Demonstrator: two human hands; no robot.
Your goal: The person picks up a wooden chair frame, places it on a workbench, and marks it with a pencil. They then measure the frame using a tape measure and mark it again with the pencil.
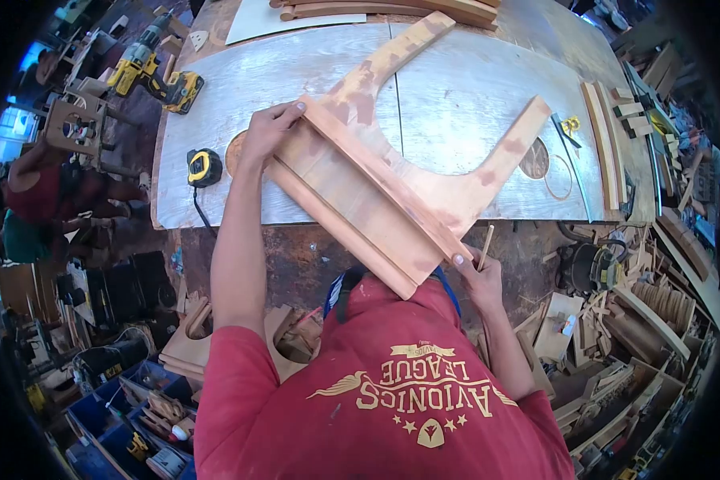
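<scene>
1. Fingers: your left hand (269, 136) is closed on the far end of the upper rail (348, 146) of the two-pronged wooden piece (376, 170). Your right hand (483, 282) pinches the rail's near end, thumb on top; a pencil-like stick (486, 246) stands up from the same hand.
2. Piece: it lies aslant across the bench's near edge, prongs over the benchtop (252, 88), near corner at your lap. Whether the bench bears any weight cannot be told.
3. Handling, as judged: stiff, moderately light, dry and not slippery; the two prongs make it awkward to turn. The rail ends are sound holds; the lower rail (340, 226) offers another. Prong tips and corners look the likeliest to chip.
4. Pose: your left arm reaches forward nearly straight; your right elbow is bent, with that hand lower and closer to your body.
5. Surroundings: a tape measure (205, 167) sits beside your left forearm, a cordless drill (148, 68) beyond it; loose wooden strips (604, 144) lie to the right.
</scene>
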